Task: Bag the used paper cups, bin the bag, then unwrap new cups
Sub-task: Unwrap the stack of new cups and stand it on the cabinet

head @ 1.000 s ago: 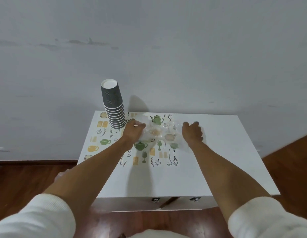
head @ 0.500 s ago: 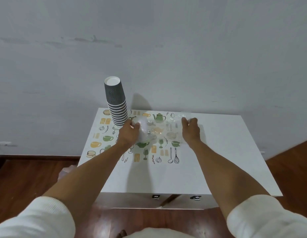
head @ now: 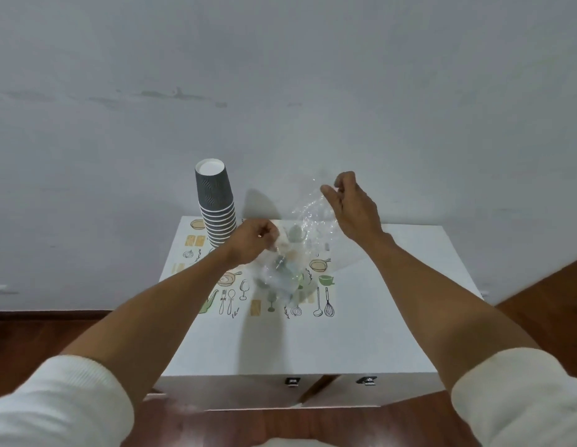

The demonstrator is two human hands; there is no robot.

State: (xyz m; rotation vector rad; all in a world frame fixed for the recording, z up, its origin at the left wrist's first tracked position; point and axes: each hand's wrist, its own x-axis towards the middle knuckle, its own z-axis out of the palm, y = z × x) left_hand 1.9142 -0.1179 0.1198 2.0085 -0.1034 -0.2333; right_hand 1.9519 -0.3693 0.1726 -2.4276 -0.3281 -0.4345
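**A:** so what are the hands doing here?

**B:** left hand (head: 253, 241) is curled closed, pinching one end of a clear plastic wrapper (head: 293, 253) just above the counter (head: 393, 301). right hand (head: 353, 206) is raised higher, toward 1 o'clock from the left, fingers loosely bent and nipping the wrapper's other edge between thumb and fingertips. The film hangs crumpled between them.

**A:** and the cups?

**B:** stack of grey paper cups (head: 216, 204) stands upside down at about 10 o'clock from the left hand, near the counter's back left corner, clear of the wrapper.

**A:** room?

**B:** white counter with a printed kitchenware pattern (head: 274, 295), pushed against a plain pale wall (head: 280, 75). Dark wooden floor (head: 38, 333) either side. White sleeves pushed up both forearms.
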